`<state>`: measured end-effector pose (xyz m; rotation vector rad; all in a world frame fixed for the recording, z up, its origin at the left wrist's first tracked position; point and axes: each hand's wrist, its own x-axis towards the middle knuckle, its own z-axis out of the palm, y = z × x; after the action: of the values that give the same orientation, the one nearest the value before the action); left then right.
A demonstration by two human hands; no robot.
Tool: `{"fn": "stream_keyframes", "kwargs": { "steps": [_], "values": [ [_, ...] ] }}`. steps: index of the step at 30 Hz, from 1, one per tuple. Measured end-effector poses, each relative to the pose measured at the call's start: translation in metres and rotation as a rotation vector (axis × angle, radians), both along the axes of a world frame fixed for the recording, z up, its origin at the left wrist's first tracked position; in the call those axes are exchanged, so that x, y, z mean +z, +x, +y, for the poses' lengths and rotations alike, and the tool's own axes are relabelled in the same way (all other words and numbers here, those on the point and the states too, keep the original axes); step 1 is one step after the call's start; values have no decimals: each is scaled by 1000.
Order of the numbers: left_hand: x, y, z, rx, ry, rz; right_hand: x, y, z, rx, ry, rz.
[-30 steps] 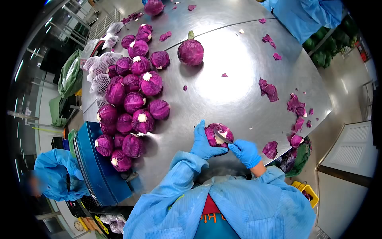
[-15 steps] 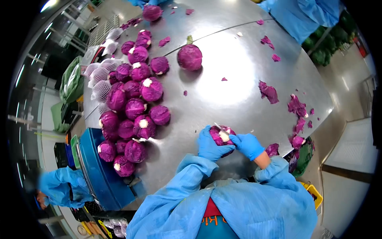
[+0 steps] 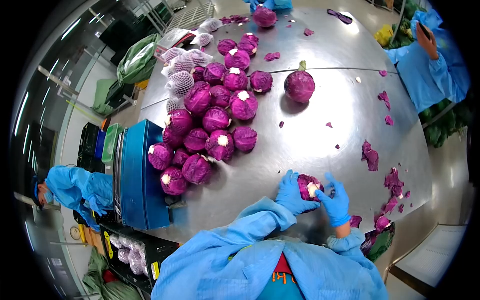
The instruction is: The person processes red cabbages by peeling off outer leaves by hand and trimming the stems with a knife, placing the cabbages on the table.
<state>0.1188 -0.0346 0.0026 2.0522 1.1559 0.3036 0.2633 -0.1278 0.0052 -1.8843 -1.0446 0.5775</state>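
My gloved left hand [image 3: 292, 194] is wrapped round the left side of a trimmed red cabbage [image 3: 305, 186], whose pale cut stem faces up and to the right. My gloved right hand [image 3: 336, 204] is at the cabbage's right side, thumb near the stem and index finger raised. Its other fingers are curled, and a small dark thing shows between them, too unclear to name. Both hands are just above the near part of the steel table [image 3: 260, 210]. To the left, many red cabbages [image 3: 216, 119] are heaped together, several showing pale cut stems.
One larger cabbage [image 3: 299, 86] stands apart further back. White foam net sleeves [image 3: 180, 84] are beside the heap, and a blue bin [image 3: 145, 175] adjoins the table's left edge. Torn purple leaves [image 3: 393, 182] are scattered at right. Co-workers in blue gowns [image 3: 440, 65] stand around the table.
The view has shifted, so the table's contents appear further right or lower. My right hand has drawn back slightly from the cabbage and its index finger has lifted. My left hand keeps its hold.
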Motion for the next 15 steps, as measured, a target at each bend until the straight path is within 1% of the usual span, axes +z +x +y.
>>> {"fn": "stream_keyframes", "kwargs": {
  "steps": [1,2,5,6,8,9,11,12,15],
  "values": [
    [0,1,-1,-40,62,19,3,0,5,17,75,6],
    [2,1,-1,-66,66,24,-12,20,2,211,-102,75],
    [7,7,0,-146,65,37,-8,33,11,313,-146,-95],
    [6,9,2,-187,62,48,-11,36,14,324,-202,-83],
    [14,13,2,-187,30,89,-19,44,22,338,-315,-57],
    [17,15,1,-187,13,109,-8,46,28,338,-377,-2],
    [7,14,4,-186,60,78,23,43,40,324,-503,113],
    [2,15,5,-195,79,58,22,42,41,303,-461,77],
    [-3,1,12,-276,88,-85,-4,34,34,145,-266,-16]
  ]
}}
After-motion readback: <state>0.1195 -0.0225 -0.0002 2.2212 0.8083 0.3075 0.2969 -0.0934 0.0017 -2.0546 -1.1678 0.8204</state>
